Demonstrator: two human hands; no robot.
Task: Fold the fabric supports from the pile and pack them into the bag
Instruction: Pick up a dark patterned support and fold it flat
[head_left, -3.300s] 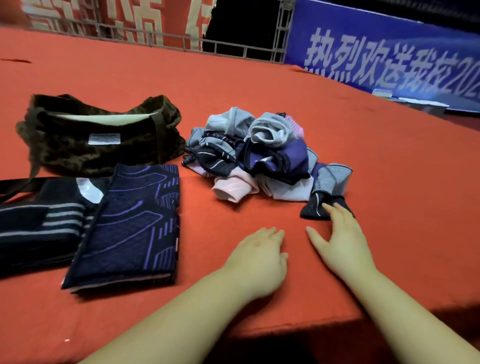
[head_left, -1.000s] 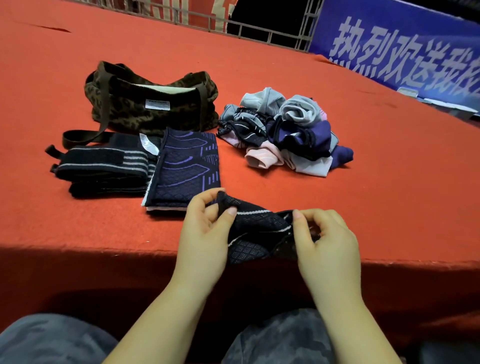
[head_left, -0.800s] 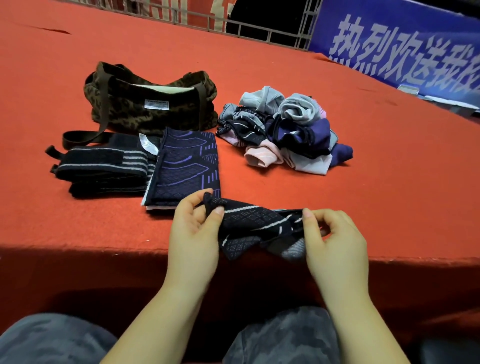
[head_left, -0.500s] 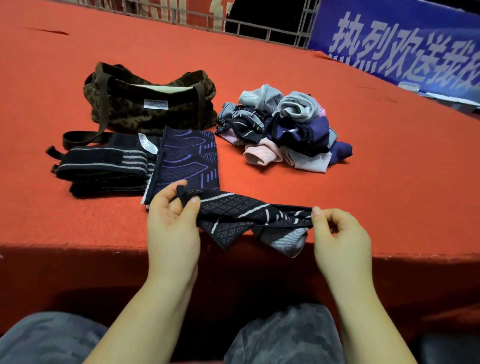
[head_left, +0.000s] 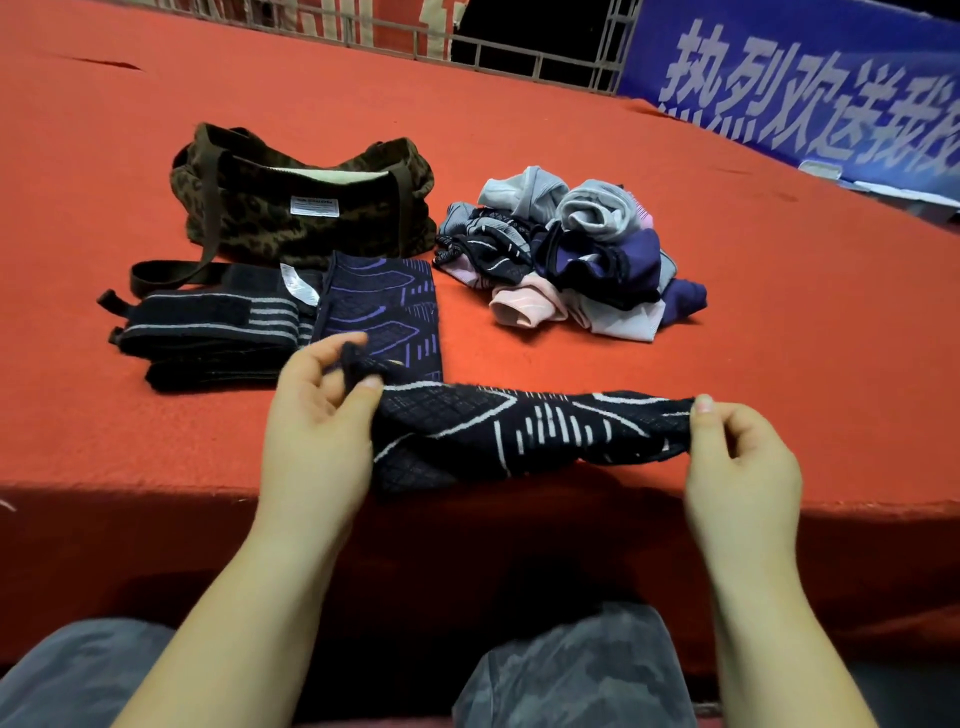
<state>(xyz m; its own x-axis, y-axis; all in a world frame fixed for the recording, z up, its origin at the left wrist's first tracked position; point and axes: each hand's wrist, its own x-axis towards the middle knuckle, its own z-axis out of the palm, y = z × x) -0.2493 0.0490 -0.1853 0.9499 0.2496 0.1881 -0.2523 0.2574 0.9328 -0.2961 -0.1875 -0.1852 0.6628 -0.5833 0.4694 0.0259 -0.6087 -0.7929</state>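
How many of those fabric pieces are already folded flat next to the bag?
2: a black striped one in front of the bag, and a purple-patterned one lying against its right side. Others may be inside the bag, unseen.

Our left hand (head_left: 317, 441) lower centre, thumb and fingers pinching; our right hand (head_left: 740, 457) lower right, pinching too; forearms bare.

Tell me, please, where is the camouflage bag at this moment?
In the head view the camouflage bag lies on the far left of the red table, left of the pile and just behind the two folded supports.
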